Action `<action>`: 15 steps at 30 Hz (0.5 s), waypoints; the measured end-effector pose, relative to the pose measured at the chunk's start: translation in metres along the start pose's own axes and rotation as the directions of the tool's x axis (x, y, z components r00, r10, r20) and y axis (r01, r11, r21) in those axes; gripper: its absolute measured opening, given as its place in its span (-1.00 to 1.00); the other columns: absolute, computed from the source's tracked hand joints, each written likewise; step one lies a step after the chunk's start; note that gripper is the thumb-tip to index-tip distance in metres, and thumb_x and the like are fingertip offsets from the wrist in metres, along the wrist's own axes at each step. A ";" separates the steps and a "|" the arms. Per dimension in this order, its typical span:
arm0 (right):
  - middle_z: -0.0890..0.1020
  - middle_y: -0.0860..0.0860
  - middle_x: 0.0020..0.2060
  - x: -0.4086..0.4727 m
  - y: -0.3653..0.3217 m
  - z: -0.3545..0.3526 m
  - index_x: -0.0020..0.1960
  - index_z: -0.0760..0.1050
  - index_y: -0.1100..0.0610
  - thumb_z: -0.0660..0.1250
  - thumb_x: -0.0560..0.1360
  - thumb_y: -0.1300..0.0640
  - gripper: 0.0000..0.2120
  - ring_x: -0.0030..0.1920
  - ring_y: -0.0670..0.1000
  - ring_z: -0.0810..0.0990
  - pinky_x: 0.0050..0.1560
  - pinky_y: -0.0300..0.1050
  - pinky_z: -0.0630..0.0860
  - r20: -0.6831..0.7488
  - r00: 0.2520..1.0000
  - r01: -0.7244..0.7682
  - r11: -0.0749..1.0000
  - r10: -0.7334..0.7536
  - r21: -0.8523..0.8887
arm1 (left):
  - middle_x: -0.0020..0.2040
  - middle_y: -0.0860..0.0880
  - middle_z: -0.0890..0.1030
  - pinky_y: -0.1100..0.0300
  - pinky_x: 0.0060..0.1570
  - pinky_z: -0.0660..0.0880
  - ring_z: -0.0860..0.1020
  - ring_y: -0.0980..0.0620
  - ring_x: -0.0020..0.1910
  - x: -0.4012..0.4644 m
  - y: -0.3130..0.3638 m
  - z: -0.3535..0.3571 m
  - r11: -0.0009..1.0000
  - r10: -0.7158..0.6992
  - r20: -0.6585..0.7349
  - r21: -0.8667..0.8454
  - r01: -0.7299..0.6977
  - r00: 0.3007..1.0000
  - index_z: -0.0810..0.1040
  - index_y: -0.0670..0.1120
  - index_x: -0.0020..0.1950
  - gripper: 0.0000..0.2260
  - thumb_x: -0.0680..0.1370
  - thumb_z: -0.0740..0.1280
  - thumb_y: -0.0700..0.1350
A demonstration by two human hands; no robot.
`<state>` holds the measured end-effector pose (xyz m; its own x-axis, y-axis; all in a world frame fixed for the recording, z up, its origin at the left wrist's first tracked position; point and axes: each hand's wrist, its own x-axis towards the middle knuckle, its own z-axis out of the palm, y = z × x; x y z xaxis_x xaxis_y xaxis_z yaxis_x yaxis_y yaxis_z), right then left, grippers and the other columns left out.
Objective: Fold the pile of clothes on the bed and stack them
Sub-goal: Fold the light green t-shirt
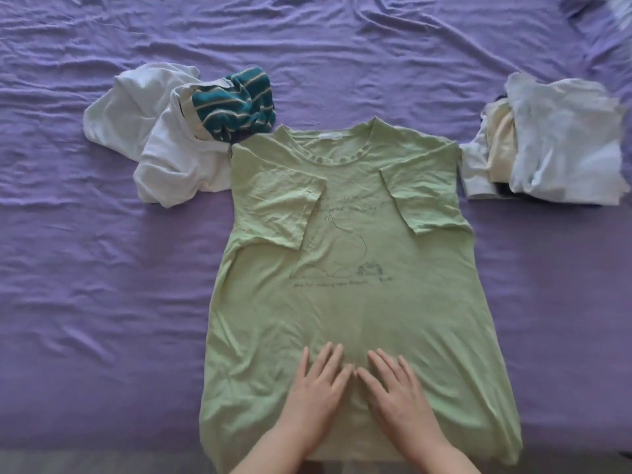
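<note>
A light green T-shirt [355, 302] with a dark line drawing lies flat, front up, in the middle of the bed, both short sleeves folded inward over the chest. My left hand [318, 395] and my right hand [396, 395] rest palm down side by side on its lower part, fingers spread, holding nothing. To the upper left lies an unfolded heap: white garments [164, 145] and a teal striped piece [236, 104]. At the right sits a stack of folded clothes [561, 142], white and cream with something dark underneath.
The purple bed sheet [102, 302] is wrinkled and covers the whole view. A patterned pillow or cover corner [612, 15] shows at the top right. The bed's near edge runs along the bottom of the frame.
</note>
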<state>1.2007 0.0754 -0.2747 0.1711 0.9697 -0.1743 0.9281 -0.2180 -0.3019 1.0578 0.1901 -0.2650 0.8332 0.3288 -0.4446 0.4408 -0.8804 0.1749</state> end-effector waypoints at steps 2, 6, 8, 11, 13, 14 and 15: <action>0.57 0.12 0.19 -0.019 0.006 0.004 0.14 0.41 0.00 0.26 0.30 0.08 -0.60 0.29 0.09 0.35 0.35 0.04 0.12 0.019 0.999 0.039 0.999 -0.038 -0.037 | 0.23 -0.12 0.58 -0.14 0.21 0.44 0.55 -0.10 0.21 -0.008 0.010 0.004 0.999 -0.040 0.005 -0.032 0.040 0.999 0.63 -0.01 0.11 -0.56 0.35 0.10 -0.10; 0.54 0.09 0.21 -0.060 0.013 0.011 -0.05 0.39 -0.03 0.59 0.00 0.07 -0.40 0.31 0.10 0.36 0.31 0.05 0.28 0.148 0.985 0.092 0.995 -0.087 -0.031 | 0.08 -0.10 0.55 -0.09 0.16 0.49 0.50 -0.12 0.19 -0.028 0.040 0.018 0.996 -0.008 -0.133 -0.087 -0.004 0.991 0.60 -0.02 -0.09 -0.73 0.22 0.41 -0.08; 0.55 0.10 0.22 -0.072 0.015 0.011 -0.09 0.37 -0.01 0.56 0.07 0.07 -0.49 0.32 0.10 0.34 0.29 0.05 0.25 0.115 0.988 0.112 0.993 -0.106 -0.042 | -0.02 -0.08 0.58 -0.10 0.23 0.39 0.54 -0.11 0.14 -0.037 0.055 0.030 0.997 0.009 -0.198 -0.067 -0.022 0.980 0.58 -0.02 -0.21 -0.86 0.26 0.35 -0.07; 0.51 0.11 0.27 -0.082 0.014 0.018 -0.09 0.49 0.04 0.27 0.24 0.09 -0.77 0.34 0.11 0.31 0.31 0.07 0.16 -0.018 0.991 0.132 0.988 -0.134 -0.077 | 0.04 -0.11 0.61 -0.22 0.19 0.44 0.42 -0.13 0.25 -0.044 0.068 0.040 0.999 -0.017 -0.159 -0.044 0.010 0.987 0.58 -0.01 -0.21 -0.83 0.25 0.34 -0.02; 0.47 0.11 0.32 -0.084 0.014 0.027 -0.06 0.52 0.06 0.09 0.26 0.11 -0.66 0.38 0.11 0.26 0.34 0.09 0.10 -0.036 0.993 0.111 0.988 -0.116 -0.110 | 0.09 -0.13 0.59 -0.29 0.16 0.43 0.44 -0.15 0.28 -0.044 0.071 0.046 0.999 -0.035 -0.106 -0.005 0.034 0.994 0.58 -0.02 -0.13 -0.60 0.09 0.50 0.06; 0.44 0.11 0.34 -0.086 0.014 0.032 -0.03 0.51 0.07 0.11 0.26 0.13 -0.66 0.40 0.11 0.24 0.34 0.12 0.10 -0.048 0.992 0.109 0.987 -0.115 -0.120 | 0.12 -0.14 0.56 -0.31 0.17 0.41 0.44 -0.16 0.28 -0.043 0.071 0.052 0.999 -0.027 -0.109 0.015 0.029 0.994 0.54 -0.04 -0.09 -0.49 0.04 0.52 0.09; 0.40 0.12 0.37 -0.087 0.012 0.037 -0.01 0.47 0.08 0.18 0.25 0.15 -0.68 0.42 0.12 0.22 0.34 0.15 0.11 -0.057 0.990 0.118 0.985 -0.126 -0.126 | 0.15 -0.15 0.52 -0.33 0.20 0.38 0.42 -0.17 0.29 -0.042 0.071 0.058 0.999 -0.019 -0.116 0.030 0.023 0.993 0.49 -0.05 -0.04 -0.42 0.02 0.53 0.10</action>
<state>1.1846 -0.0159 -0.2983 0.0717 0.9942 -0.0808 0.9761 -0.0866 -0.1994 1.0346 0.0935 -0.2849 0.8579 0.3829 -0.3427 0.4491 -0.8827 0.1381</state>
